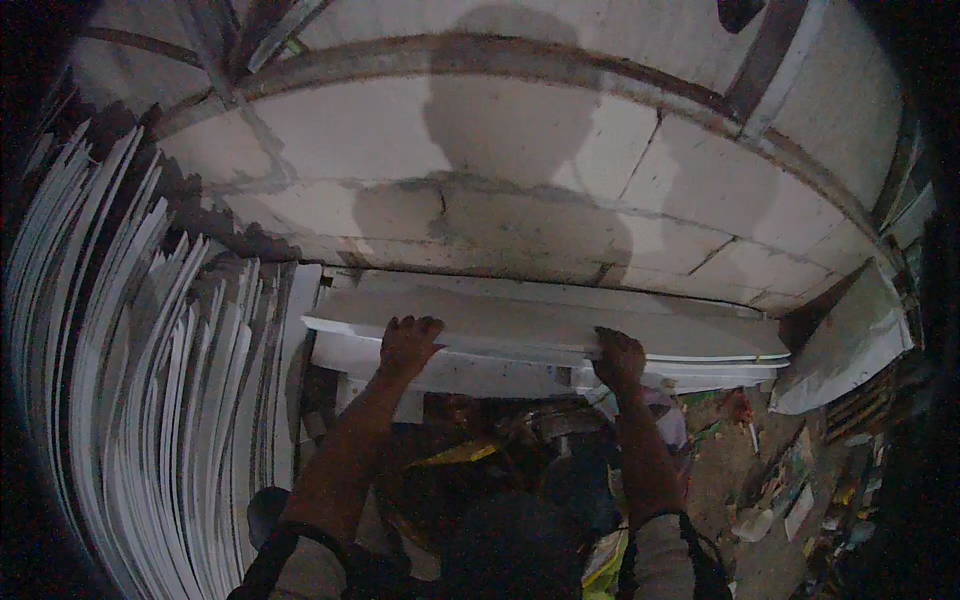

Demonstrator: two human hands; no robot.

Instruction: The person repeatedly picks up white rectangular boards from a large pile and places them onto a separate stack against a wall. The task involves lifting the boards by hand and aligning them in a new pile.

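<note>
A low stack of long white sheets, perhaps thin board, lies crosswise in front of me against the wall. My left hand rests on the stack's near edge, left of its middle, fingers apart on the top sheet. Farther right, my right hand lies over the same near edge with its fingers reaching onto the sheet. Dim light blurs the fingertips, and the undersides of both hands are hidden. Between my arms, below the stack, is dark clutter with a yellow strip.
Many upright white sheets stand packed along the left. A block wall with a curved-looking beam rises behind the stack. A pale loose panel leans at the right, above scraps scattered on the floor.
</note>
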